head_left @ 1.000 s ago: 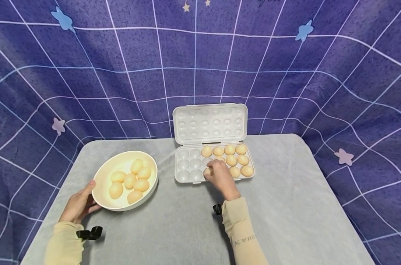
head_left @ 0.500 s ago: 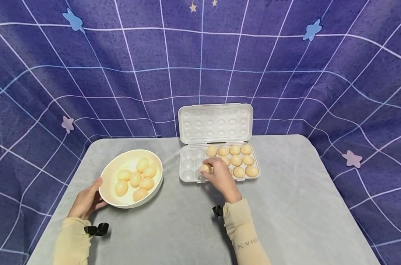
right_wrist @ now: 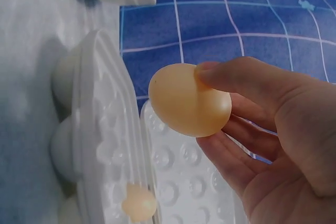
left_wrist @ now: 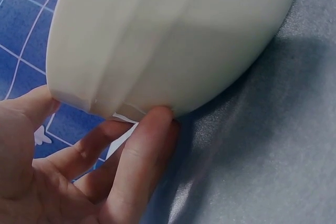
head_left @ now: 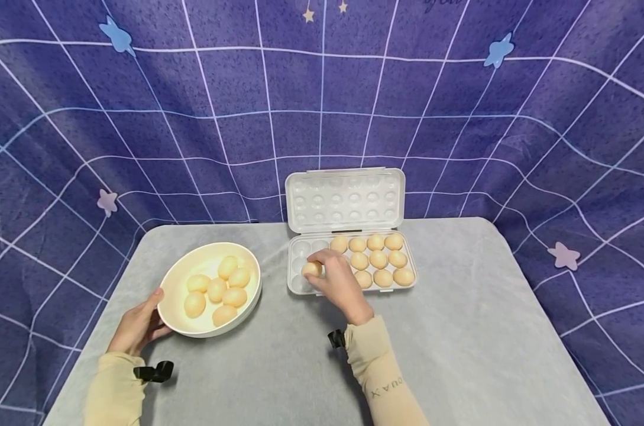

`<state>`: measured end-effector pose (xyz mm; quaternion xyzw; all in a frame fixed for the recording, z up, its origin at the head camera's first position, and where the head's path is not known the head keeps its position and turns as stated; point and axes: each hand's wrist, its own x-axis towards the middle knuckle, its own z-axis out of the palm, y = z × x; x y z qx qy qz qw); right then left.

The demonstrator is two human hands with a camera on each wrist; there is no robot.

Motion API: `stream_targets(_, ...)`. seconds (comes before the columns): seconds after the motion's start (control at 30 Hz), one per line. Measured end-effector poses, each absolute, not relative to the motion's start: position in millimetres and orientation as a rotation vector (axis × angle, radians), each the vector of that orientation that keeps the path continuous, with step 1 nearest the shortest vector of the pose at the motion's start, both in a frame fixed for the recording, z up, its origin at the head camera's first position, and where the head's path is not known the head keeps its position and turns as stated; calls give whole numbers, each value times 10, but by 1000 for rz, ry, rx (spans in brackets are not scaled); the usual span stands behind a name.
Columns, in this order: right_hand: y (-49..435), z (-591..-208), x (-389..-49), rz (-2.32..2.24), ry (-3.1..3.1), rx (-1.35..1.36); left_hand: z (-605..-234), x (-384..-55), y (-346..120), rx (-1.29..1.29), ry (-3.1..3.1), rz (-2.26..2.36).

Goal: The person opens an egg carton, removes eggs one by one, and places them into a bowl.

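Note:
Between thumb and fingers my right hand [head_left: 336, 283] pinches a light brown egg [right_wrist: 184, 100], held over the left part of an egg tray [head_left: 294, 289]. The white tray has its lid [head_left: 345, 201] raised at the back. Several eggs [head_left: 378, 259] sit in cups on its right side; bare cups show at the left, and my hand hides some in the middle. My left hand [head_left: 135, 325] grips a cream bowl [head_left: 164, 310] at its left side, thumb at the rim, fingers at the lower wall [left_wrist: 157, 72]. Several eggs [head_left: 217, 290] lie in the bowl.
A grey cloth-covered table [head_left: 279, 367] bears the bowl at left and the tray near the back edge. Behind it hangs a blue curtain [head_left: 348, 106] with a grid and stars. Black camera mounts [head_left: 157, 371] stick out at both wrists.
My right hand has lifted the egg at the tray's front middle and carried it left over the left cups. My left hand stays on the bowl. The head view has shifted slightly.

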<state>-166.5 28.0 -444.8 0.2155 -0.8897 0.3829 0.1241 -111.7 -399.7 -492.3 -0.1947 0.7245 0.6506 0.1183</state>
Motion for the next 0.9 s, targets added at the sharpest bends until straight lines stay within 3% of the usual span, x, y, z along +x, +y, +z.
stream_targets(0.9, -340, -4215, -1716, 948, -2624, 888, -4905, -1107, -3985, -589, 2082, 1941)
